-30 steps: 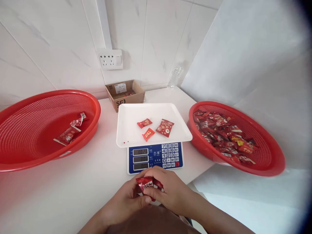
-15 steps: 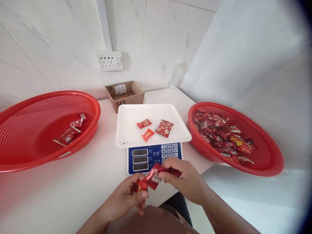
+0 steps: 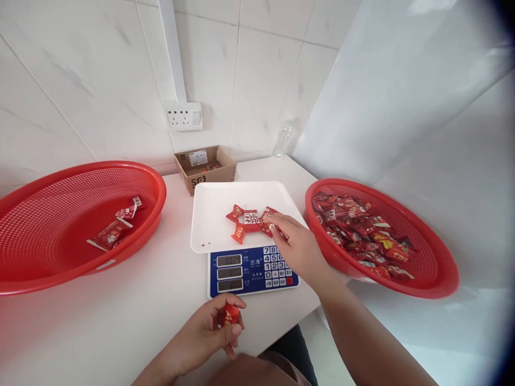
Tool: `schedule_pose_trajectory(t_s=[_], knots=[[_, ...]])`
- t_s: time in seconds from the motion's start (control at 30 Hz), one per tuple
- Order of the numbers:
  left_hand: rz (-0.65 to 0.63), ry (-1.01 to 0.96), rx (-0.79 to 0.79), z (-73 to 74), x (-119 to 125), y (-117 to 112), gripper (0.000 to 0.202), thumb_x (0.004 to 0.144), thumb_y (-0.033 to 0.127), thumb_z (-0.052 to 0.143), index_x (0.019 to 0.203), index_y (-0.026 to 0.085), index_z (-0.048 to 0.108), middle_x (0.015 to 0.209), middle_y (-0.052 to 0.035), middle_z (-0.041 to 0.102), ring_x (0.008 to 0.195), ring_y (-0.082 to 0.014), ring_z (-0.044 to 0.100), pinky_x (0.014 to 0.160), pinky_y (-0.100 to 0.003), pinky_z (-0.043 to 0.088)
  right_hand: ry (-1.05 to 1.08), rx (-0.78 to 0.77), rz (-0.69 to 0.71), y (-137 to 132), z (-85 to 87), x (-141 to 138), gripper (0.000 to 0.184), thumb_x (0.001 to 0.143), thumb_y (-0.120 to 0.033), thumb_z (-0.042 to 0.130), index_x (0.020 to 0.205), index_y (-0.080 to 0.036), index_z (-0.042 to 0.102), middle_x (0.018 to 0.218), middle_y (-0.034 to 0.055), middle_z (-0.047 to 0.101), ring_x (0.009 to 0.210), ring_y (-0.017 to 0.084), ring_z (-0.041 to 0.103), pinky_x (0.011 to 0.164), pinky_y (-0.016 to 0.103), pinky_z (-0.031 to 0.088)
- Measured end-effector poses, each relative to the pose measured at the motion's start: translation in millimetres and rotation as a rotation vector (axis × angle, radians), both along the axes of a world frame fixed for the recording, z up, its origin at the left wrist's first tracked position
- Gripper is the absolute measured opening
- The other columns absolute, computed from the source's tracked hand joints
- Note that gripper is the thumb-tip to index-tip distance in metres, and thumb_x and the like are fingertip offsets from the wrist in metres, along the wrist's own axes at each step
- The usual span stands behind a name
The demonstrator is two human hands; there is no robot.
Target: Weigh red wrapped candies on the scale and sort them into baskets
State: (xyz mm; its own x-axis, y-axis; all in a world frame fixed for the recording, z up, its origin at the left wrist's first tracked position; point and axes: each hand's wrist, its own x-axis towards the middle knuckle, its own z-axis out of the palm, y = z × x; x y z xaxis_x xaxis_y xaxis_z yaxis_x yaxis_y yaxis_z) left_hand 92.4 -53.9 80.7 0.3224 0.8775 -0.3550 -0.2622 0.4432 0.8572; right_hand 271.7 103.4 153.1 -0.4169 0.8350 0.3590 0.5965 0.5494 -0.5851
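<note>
My left hand [image 3: 213, 327] is closed around a small red wrapped candy [image 3: 230, 315], held low in front of the scale [image 3: 257, 273]. Over the right side of the white weighing tray [image 3: 213, 195], my right hand [image 3: 295, 244] has its fingers pinched on a dark red candy packet [image 3: 283, 234], mostly covered by them. Just beside these fingertips lies a square red packet with gold print [image 3: 267, 219], partly hidden. A red packet with a white label [image 3: 251, 219] touches it on the left. Two small red candies [image 3: 235, 213] rest farther left on the tray.
On the right stands a red basket [image 3: 438, 279] heaped with red packets. A larger red basket [image 3: 52, 214] at left holds a few. Behind the tray are a cardboard box [image 3: 211, 174] and a clear plastic bottle [image 3: 284, 138]. A socket [image 3: 183, 116] is on the wall.
My right hand has moved forward and up from my left hand to the tray. The white-labelled packet now lies among the candies there. My left hand still holds its small candy.
</note>
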Motion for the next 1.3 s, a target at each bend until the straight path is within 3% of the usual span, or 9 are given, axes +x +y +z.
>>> schedule_pose_trajectory(t_s=[0.2, 0.3, 0.4, 0.47, 0.57, 0.63, 0.77, 1.03, 1.3], knots=[[-0.095, -0.096, -0.060, 0.3, -1, -3, 0.047, 0.074, 0.039, 0.072, 0.114, 0.023, 0.053, 0.097, -0.0042, 0.063, 0.076, -0.0119, 0.060, 0.072, -0.032, 0.049, 0.105, -0.425, 0.066, -25, 7.5, 31, 0.030, 0.087, -0.029, 0.048, 0.115, -0.026, 0.057, 0.119, 0.0052, 0.063, 0.113, 0.022, 0.057, 0.091, 0.039, 0.051], [-0.154, -0.116, -0.069, 1.3, -1, -4, 0.035, 0.073, 0.032, 0.074, 0.098, 0.020, 0.053, 0.093, -0.0043, 0.068, 0.067, -0.0086, 0.058, 0.069, -0.029, 0.044, 0.221, -0.666, 0.110, -35, 9.9, 40, 0.036, 0.088, -0.040, 0.047, 0.120, -0.024, 0.050, 0.126, 0.0100, 0.057, 0.113, 0.022, 0.058, 0.079, 0.034, 0.057], [-0.174, -0.119, -0.066, 2.8, -1, -5, 0.031, 0.071, 0.028, 0.076, 0.084, 0.018, 0.050, 0.090, -0.0051, 0.070, 0.065, -0.0083, 0.056, 0.064, -0.026, 0.042, 0.233, -0.796, 0.114, -40, 13.5, 42, 0.046, 0.088, -0.048, 0.046, 0.126, -0.022, 0.041, 0.117, 0.0139, 0.062, 0.078, 0.019, 0.068, 0.050, 0.028, 0.056], [-0.185, -0.098, -0.061, 3.7, -1, -5, 0.029, 0.071, 0.027, 0.075, 0.084, 0.017, 0.051, 0.089, -0.0050, 0.070, 0.064, -0.0082, 0.054, 0.063, -0.025, 0.041, 0.215, -0.806, 0.120, -40, 15.5, 40, 0.047, 0.088, -0.049, 0.044, 0.125, -0.021, 0.041, 0.103, 0.0119, 0.066, 0.055, 0.013, 0.063, 0.037, 0.024, 0.048], [-0.185, -0.073, -0.045, 4.5, -2, -4, 0.026, 0.072, 0.028, 0.074, 0.082, 0.016, 0.054, 0.087, -0.0047, 0.069, 0.066, -0.0087, 0.053, 0.063, -0.025, 0.040, 0.233, -0.736, 0.123, -38, 16.6, 36, 0.036, 0.087, -0.045, 0.048, 0.113, -0.021, 0.046, 0.093, 0.0073, 0.065, 0.059, 0.012, 0.062, 0.045, 0.025, 0.051], [-0.169, -0.050, -0.030, 4.7, -2, -3, 0.025, 0.073, 0.029, 0.073, 0.082, 0.015, 0.055, 0.087, -0.0044, 0.068, 0.067, -0.0086, 0.052, 0.064, -0.024, 0.039, 0.266, -0.698, 0.156, -37, 15.8, 33, 0.028, 0.087, -0.041, 0.051, 0.107, -0.022, 0.048, 0.100, 0.0081, 0.064, 0.083, 0.016, 0.065, 0.064, 0.030, 0.057], [-0.146, -0.008, -0.005, 5.2, -3, -1, 0.024, 0.074, 0.031, 0.072, 0.084, 0.015, 0.057, 0.087, -0.0038, 0.067, 0.070, -0.0091, 0.052, 0.065, -0.024, 0.039, 0.274, -0.640, 0.213, -35, 11.0, 28, 0.022, 0.090, -0.036, 0.047, 0.108, -0.025, 0.045, 0.122, 0.0099, 0.061, 0.119, 0.020, 0.053, 0.093, 0.041, 0.049], [-0.173, 0.077, 0.023, 8.3, -3, 0, 0.020, 0.075, 0.031, 0.070, 0.085, 0.016, 0.060, 0.086, -0.0023, 0.065, 0.073, -0.0101, 0.052, 0.069, -0.024, 0.039, -0.038, -0.148, 0.195, -19, -0.8, -1, 0.037, 0.091, -0.018, 0.037, 0.126, -0.028, 0.045, 0.129, 0.0064, 0.057, 0.122, 0.022, 0.050, 0.101, 0.049, 0.042], [-0.159, 0.090, 0.014, 5.9, -4, 1, 0.022, 0.075, 0.032, 0.069, 0.086, 0.016, 0.060, 0.087, -0.0020, 0.063, 0.073, -0.0101, 0.050, 0.069, -0.024, 0.038, -0.082, 0.099, 0.153, 1, -2.7, -1, 0.032, 0.089, -0.023, 0.049, 0.121, -0.023, 0.052, 0.127, 0.0089, 0.057, 0.123, 0.024, 0.048, 0.102, 0.049, 0.041]])
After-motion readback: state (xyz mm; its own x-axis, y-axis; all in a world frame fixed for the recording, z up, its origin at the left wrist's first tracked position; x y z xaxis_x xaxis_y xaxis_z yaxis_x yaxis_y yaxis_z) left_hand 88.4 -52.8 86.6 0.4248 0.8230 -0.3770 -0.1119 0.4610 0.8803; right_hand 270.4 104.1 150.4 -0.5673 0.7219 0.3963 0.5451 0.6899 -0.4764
